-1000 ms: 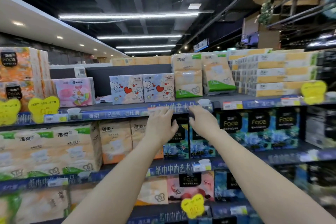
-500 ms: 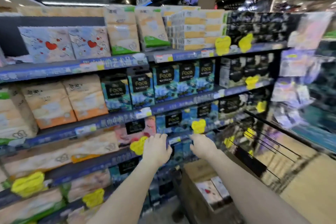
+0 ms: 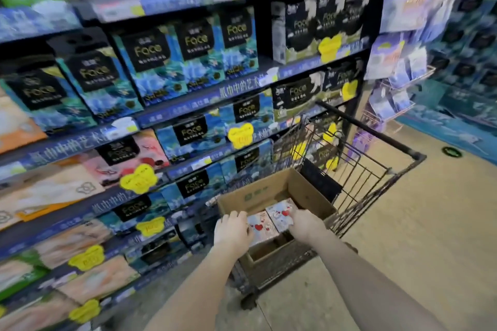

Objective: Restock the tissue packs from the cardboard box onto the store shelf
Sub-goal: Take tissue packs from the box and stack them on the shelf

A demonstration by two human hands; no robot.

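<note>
An open cardboard box (image 3: 313, 197) sits in a wire shopping cart (image 3: 373, 172) beside the store shelf (image 3: 188, 107). Inside the box lie two tissue packs printed with red hearts, one on the left (image 3: 260, 227) and one on the right (image 3: 281, 212). My left hand (image 3: 232, 231) rests on the left side of the left pack, fingers curled over its edge. My right hand (image 3: 305, 224) lies against the right side of the right pack. Both hands press on the packs from outside; the packs are still down in the box.
The shelf is packed with blue and black "Face" tissue packs (image 3: 150, 62) and orange packs (image 3: 51, 191) at the left, with yellow price tags (image 3: 138, 179). A hanging rack of small packs (image 3: 398, 62) stands past the cart. Tan floor (image 3: 430, 236) lies to the right.
The view has swung down from the upper shelves to the cart. Both hands have dropped from the shelf edge into the cardboard box and come onto the two heart-printed packs.
</note>
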